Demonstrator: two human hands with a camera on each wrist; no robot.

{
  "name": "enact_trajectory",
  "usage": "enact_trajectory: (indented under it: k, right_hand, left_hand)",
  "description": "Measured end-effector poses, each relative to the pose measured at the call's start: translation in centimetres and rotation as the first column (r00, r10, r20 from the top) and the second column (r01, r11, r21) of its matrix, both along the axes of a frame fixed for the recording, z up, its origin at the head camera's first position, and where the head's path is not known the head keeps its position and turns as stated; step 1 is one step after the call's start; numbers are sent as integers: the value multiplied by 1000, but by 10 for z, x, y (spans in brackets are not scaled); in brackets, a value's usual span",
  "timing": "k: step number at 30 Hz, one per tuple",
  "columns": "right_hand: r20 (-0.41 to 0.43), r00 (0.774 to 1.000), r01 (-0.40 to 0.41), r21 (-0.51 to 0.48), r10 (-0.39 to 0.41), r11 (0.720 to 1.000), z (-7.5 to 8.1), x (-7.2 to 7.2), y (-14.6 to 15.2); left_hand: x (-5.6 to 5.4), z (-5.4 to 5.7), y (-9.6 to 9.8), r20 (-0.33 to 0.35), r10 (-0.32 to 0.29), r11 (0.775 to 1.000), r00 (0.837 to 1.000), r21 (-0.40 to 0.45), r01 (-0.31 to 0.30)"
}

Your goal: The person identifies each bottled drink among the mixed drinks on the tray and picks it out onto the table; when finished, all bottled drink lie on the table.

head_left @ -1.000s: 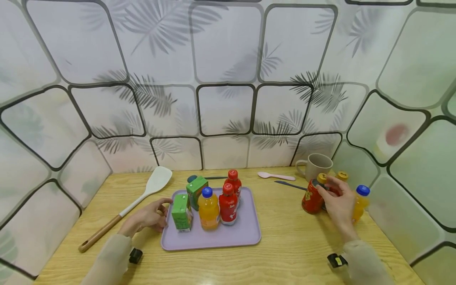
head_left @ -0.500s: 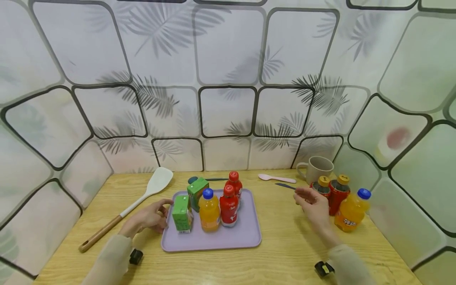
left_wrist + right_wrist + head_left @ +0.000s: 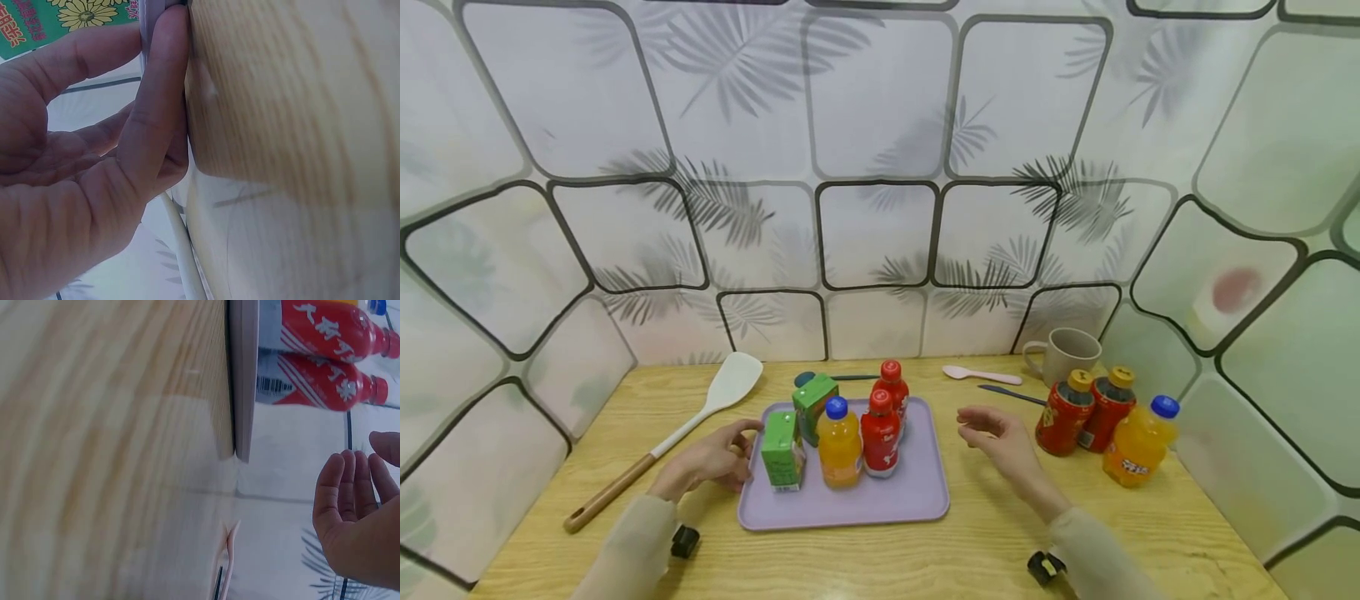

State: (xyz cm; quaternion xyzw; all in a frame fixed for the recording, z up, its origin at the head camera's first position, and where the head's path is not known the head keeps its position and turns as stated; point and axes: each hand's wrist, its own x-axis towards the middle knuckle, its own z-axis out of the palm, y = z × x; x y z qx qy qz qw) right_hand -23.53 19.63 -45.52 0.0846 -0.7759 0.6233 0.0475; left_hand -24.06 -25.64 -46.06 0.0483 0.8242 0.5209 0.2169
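Note:
A lilac tray (image 3: pixel 925 498) carries two green drink cartons (image 3: pixel 783 454), an orange-drink bottle (image 3: pixel 840 446) with a blue cap, and two red bottles (image 3: pixel 881 437). My left hand (image 3: pixel 718 454) is at the tray's left edge. In the left wrist view, the fingers (image 3: pixel 156 112) of that hand pinch the tray's rim from both sides. My right hand (image 3: pixel 1003 446) hovers right of the tray with nothing in it, its fingers loosely bent. In the right wrist view, that hand (image 3: pixel 362 519) is apart from the tray and the red bottles (image 3: pixel 319 381).
At the right stand two red bottles (image 3: pixel 1063 417) with yellow caps and another orange-drink bottle (image 3: pixel 1138 446). Behind them is a beige mug (image 3: pixel 1072 354). A pink spoon (image 3: pixel 981 372) and dark knife (image 3: pixel 1011 392) lie near the back wall. A white spatula (image 3: pixel 685 425) lies at the left.
My right hand has left the yellow-capped bottles and moved left towards the tray, empty. The left hand and the tray have stayed in place.

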Motion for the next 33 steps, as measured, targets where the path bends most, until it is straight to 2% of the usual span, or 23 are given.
enact_trajectory:
  k: [4, 9, 14, 24, 29, 33]
  right_hand:
    - [6, 996, -90, -13, 90, 996, 1, -2, -13]
    - [41, 988, -150, -12, 150, 989, 3, -3, -30]
    - [54, 986, -160, 5, 159, 987, 7, -3, -45]
    - [24, 983, -182, -13, 182, 983, 14, -2, -64]
    - [-54, 986, -162, -26, 160, 986, 16, -1, -76]
    - [-100, 985, -144, 10, 144, 990, 17, 0, -87]
  left_hand:
    - [1, 1, 0, 5, 19, 1000, 1000, -8, -19]
    - [1, 0, 0, 8, 25, 1000, 1000, -14, -25]
    - [2, 0, 0, 11, 25, 1000, 1000, -12, -24]
    - [2, 1, 0, 6, 19, 1000, 1000, -7, -19]
    - [1, 2, 1, 1, 14, 1000, 1000, -14, -14]
    - [1, 2, 1, 4, 15, 1000, 1000, -20, -15]
